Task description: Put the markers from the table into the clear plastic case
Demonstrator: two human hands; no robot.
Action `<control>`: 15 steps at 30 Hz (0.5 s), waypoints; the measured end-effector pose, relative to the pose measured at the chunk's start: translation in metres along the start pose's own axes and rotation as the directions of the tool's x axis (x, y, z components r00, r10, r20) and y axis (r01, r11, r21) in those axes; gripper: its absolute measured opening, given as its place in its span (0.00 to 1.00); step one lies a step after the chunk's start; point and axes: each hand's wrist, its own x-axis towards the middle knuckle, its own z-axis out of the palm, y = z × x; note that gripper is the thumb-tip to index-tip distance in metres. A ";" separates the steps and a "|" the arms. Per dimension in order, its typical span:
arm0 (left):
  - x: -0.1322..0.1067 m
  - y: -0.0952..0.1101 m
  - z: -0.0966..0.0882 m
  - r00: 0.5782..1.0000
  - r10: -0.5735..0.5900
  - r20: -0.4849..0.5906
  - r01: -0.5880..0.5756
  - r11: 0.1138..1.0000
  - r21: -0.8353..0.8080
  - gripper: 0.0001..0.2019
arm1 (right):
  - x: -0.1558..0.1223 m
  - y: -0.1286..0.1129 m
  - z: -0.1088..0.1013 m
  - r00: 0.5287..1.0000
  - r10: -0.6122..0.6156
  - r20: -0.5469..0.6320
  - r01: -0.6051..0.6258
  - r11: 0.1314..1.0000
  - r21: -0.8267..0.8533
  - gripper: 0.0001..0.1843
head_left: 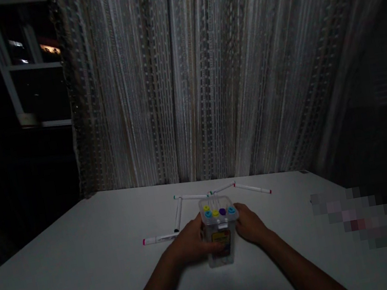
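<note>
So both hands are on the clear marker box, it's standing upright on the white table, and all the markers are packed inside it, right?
Not quite. Both the left hand and right hand are on the clear marker box, upright on the white table, but not all markers are inside: the head view shows several loose markers lying on the table behind it.

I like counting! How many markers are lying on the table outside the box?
5 loose markers, all lying on the white table behind the clear marker box. The hands might hide more.
</note>
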 end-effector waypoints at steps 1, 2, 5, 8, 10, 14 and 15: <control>0.000 0.000 0.000 1.000 0.004 0.004 -0.004 1.000 -0.008 0.35 | 0.003 0.006 0.000 1.000 0.015 0.001 -0.015 0.999 -0.038 0.20; 0.000 0.000 0.000 1.000 0.003 0.007 -0.003 1.000 -0.020 0.36 | 0.007 0.013 -0.001 0.999 0.036 0.000 -0.036 0.995 -0.092 0.20; 0.000 -0.001 0.001 1.000 -0.012 0.021 0.013 0.999 -0.044 0.36 | 0.021 0.042 -0.008 0.992 0.119 -0.033 -0.123 0.954 -0.275 0.21; 0.001 -0.004 0.000 0.999 -0.011 0.032 0.013 0.997 -0.073 0.36 | 0.030 0.077 -0.017 0.981 0.180 -0.068 -0.193 0.922 -0.336 0.25; 0.001 -0.006 0.000 0.999 -0.003 0.034 0.006 0.996 -0.090 0.36 | 0.034 0.097 -0.022 0.969 0.233 -0.084 -0.247 0.898 -0.364 0.25; 0.001 -0.006 0.000 1.000 -0.004 0.019 0.006 0.997 -0.075 0.36 | 0.034 0.112 -0.026 0.964 0.259 -0.067 -0.264 0.881 -0.393 0.23; 0.000 -0.006 0.000 1.000 -0.008 0.019 0.010 0.997 -0.073 0.36 | 0.033 0.110 -0.026 0.965 0.254 -0.062 -0.258 0.881 -0.398 0.22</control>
